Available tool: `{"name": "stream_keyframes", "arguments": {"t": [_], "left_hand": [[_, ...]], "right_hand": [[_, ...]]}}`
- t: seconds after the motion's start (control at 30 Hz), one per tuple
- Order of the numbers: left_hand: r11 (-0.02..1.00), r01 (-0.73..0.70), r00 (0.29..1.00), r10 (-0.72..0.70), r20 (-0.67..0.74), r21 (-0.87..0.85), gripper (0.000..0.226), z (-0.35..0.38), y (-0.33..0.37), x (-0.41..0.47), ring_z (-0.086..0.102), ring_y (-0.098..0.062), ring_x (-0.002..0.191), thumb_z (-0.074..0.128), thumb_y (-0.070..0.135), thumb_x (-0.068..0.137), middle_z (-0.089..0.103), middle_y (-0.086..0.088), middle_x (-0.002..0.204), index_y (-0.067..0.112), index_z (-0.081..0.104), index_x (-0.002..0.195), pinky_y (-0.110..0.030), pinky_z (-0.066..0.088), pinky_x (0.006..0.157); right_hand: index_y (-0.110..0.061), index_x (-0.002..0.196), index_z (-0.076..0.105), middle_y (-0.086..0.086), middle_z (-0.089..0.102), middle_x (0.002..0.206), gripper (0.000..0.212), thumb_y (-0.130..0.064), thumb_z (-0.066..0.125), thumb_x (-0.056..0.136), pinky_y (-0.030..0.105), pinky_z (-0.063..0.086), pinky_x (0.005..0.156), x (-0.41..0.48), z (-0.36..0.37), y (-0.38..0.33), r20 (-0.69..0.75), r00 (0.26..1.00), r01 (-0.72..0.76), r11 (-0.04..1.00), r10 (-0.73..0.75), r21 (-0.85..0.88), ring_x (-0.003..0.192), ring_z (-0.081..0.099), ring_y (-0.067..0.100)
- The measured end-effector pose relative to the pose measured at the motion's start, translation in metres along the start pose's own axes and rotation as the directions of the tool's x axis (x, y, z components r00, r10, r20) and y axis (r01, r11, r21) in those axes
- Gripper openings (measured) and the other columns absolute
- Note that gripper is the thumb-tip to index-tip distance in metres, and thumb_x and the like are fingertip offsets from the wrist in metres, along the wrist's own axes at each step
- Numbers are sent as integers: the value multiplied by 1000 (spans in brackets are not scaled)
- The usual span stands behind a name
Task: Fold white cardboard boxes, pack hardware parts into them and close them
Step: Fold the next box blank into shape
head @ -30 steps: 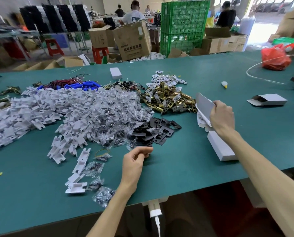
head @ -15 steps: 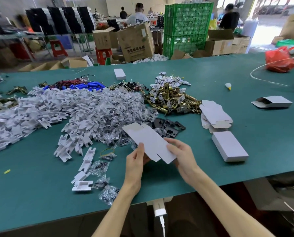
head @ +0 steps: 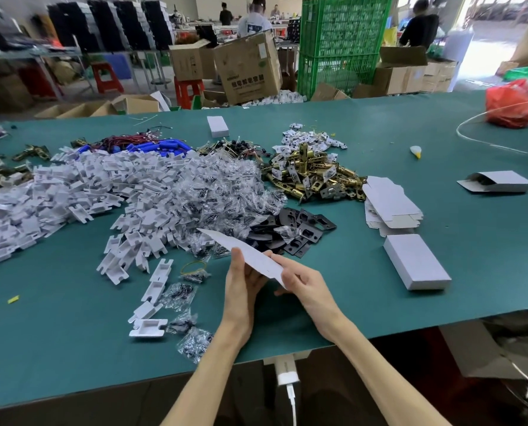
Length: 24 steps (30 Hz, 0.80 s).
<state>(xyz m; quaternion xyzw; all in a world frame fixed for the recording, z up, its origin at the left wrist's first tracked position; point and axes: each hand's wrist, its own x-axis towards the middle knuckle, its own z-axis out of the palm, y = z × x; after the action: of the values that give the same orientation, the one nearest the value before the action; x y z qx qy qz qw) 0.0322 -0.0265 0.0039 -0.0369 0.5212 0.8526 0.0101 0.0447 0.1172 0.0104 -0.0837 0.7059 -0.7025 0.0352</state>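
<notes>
Tilted now, where half a second ago it lay broad face up, the flat box blank (head: pixel 250 255) shows to the head camera as a narrow white sliver, raised a little above the green surface (head: pixel 441 142) near its front edge. Both hands hold it. The left hand (head: pixel 241 287) has its thumb on top and its fingers curled underneath, and the right hand (head: pixel 302 284) pinches the near end from the other side, thumb above and fingers below. No fold can be seen in it yet, though the angle hides much. To the right lies a stack of flat blanks (head: pixel 391 204), and just in front of it a closed white box (head: pixel 416 261); whether that one is filled cannot be told. Farther right a half-made box (head: pixel 499 181) lies with one end open. Behind the blank are the parts: black plates (head: pixel 299 229), brass latches (head: pixel 311 173), clear bags of screws (head: pixel 219 195) and a wide heap of white plastic pieces (head: pixel 87 192). By my judgement this box is at its very start, with shaping, filling and closing all still to do, and many blanks remain.
</notes>
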Motion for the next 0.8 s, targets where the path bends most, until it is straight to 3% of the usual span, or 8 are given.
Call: {"name": "stream_keyframes", "arguments": {"t": [0.13, 0.27, 0.33, 0.43, 0.47, 0.53, 0.63, 0.8], "left_hand": [[997, 53, 997, -56, -46, -47, 112, -1, 2, 0, 68, -39, 117, 60, 87, 69, 70, -26, 124, -7, 58, 131, -55, 52, 106], [998, 53, 997, -54, -50, -30, 139, 1, 5, -2, 69, -40, 117, 74, 93, 49, 67, -30, 127, -10, 47, 139, -53, 57, 100], [1000, 12, 997, -14, -81, -28, 139, 2, 6, -2, 70, -39, 113, 79, 88, 50, 65, -34, 124, -11, 42, 139, -47, 60, 94], [999, -24, 999, 26, -48, 45, 100, 2, 4, -2, 68, -38, 118, 76, 75, 73, 70, -21, 126, 3, 52, 138, -47, 57, 96], [997, -40, 999, 42, -27, 69, 73, 1, 2, -1, 67, -38, 119, 72, 61, 86, 72, -16, 126, 9, 58, 135, -47, 57, 97], [996, -30, 999, 33, -37, 81, 32, 0, 0, 0, 67, -38, 119, 66, 31, 100, 74, -11, 123, 13, 65, 127, -48, 57, 97], [996, 14, 997, -8, -74, 82, 21, 1, -2, 1, 68, -33, 116, 59, 16, 103, 74, -11, 123, 9, 66, 122, -48, 54, 99], [996, 46, 993, -37, -113, 79, 19, 3, 2, 0, 68, -23, 108, 56, 14, 105, 74, -11, 123, 8, 66, 119, -45, 53, 98]], "right_hand": [[-25, 147, 53, -7, 56, 144, 110, -89, 68, 58, 31, 41, 111, -2, 4, -2, 76, 997, 37, 982, -23, -185, 135, 49, 5], [-24, 135, 65, 2, 53, 129, 57, -46, 73, 83, 38, 45, 110, -4, 8, 1, 15, 992, 123, 965, -123, -231, 127, 51, 5], [-29, 119, 75, 4, 57, 115, 34, -45, 63, 91, 33, 47, 102, -4, 8, 1, -29, 989, 133, 959, -144, -251, 115, 57, 9], [-4, 77, 68, 17, 56, 80, 63, -64, 58, 93, 39, 41, 72, -6, 6, 0, -116, 989, 78, 990, -92, -114, 73, 51, 29], [2, 76, 61, 16, 56, 75, 63, -58, 62, 93, 40, 40, 68, -6, 4, 1, -136, 989, 46, 997, -53, -57, 68, 49, 27], [-4, 96, 69, 10, 73, 90, 30, -35, 69, 95, 40, 53, 75, -5, 0, 4, -161, 987, 10, 999, -4, 37, 80, 66, 23], [-14, 123, 61, 10, 74, 114, 37, -18, 68, 88, 37, 59, 83, -2, -5, 7, -158, 986, -30, 980, 62, 195, 99, 71, 29], [-14, 119, 60, 13, 76, 106, 38, -13, 58, 81, 31, 55, 73, -2, -7, 11, -174, 980, -47, 967, 93, 250, 90, 71, 26]]}}
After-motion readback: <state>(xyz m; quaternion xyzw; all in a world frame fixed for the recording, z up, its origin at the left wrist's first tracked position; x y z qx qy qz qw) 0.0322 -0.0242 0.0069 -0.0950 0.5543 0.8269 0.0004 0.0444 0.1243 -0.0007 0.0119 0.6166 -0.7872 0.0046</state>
